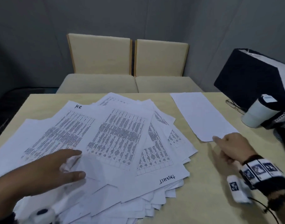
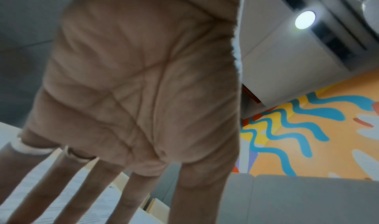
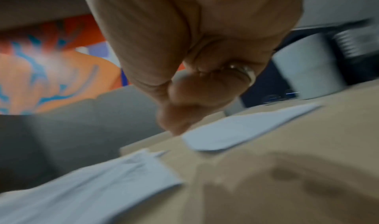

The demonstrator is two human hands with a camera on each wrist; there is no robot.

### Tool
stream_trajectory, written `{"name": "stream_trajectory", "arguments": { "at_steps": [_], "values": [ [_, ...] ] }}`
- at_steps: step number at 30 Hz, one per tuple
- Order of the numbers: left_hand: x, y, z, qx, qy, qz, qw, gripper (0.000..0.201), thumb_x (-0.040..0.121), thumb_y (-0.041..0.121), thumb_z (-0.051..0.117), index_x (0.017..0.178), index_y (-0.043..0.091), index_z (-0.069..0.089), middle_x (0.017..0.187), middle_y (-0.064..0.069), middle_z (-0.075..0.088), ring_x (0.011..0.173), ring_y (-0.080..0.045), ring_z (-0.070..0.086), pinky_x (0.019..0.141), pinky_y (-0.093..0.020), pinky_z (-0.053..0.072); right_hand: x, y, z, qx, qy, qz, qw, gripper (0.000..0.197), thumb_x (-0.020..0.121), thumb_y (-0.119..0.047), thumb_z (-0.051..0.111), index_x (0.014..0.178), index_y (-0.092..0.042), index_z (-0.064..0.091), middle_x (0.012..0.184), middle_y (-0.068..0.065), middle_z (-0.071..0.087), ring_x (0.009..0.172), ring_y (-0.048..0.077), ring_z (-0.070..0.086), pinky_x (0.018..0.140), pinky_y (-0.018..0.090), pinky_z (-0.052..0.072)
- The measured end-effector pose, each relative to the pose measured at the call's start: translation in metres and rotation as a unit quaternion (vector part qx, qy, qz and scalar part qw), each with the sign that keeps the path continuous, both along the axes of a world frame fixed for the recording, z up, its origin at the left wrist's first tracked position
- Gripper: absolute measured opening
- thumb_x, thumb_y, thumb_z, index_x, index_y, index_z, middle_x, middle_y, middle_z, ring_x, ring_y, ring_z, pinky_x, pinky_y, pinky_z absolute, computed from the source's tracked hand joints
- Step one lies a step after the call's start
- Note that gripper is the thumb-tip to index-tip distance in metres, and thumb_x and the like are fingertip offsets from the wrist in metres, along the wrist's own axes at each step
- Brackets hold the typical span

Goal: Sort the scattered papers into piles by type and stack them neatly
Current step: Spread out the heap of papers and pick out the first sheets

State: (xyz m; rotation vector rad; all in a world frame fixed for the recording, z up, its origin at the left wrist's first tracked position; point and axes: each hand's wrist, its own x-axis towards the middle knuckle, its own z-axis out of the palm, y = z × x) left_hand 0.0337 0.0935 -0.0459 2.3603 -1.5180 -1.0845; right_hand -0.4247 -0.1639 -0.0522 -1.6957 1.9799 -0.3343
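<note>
Where papers [image 1: 106, 143] sprawl, white cup [image 1: 258, 113].

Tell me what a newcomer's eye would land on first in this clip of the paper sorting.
The big fanned heap of printed sheets covers the left and middle of the table, with the left hand spread on its near part. A single blank sheet lies apart at the far right, the right hand at its near corner. Beyond it stand a white cup and a black box.
</note>
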Motion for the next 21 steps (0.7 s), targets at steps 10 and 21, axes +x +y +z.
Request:
{"name": "stream_trajectory", "arguments": {
  "at_steps": [10,21],
  "values": [
    [-0.024,0.01,-0.005,-0.005,-0.028,-0.035,0.999,0.091,0.088,0.065,0.066,0.162,0.037,0.02,0.163,0.017,0.029,0.149,-0.013,0.028,0.116,-0.029,0.031,0.192,0.045,-0.008,0.046,0.043,0.255,0.965,0.118,0.072,-0.096,0.047,0.146,-0.004,0.043,0.123,0.008,0.053,0.115,0.026,0.057,0.085,0.035,0.042],
    [-0.036,0.025,-0.008,-0.068,0.083,-0.019,0.994,0.071,0.081,0.065,0.076,0.144,0.051,0.046,0.14,0.018,0.052,0.089,0.014,0.064,0.105,-0.026,0.047,0.182,0.05,-0.045,0.032,-0.101,0.154,0.982,0.132,0.065,-0.052,0.094,0.163,-0.01,0.016,0.149,0.019,0.046,0.136,0.033,0.05,0.11,0.047,0.045]
  ]
}}
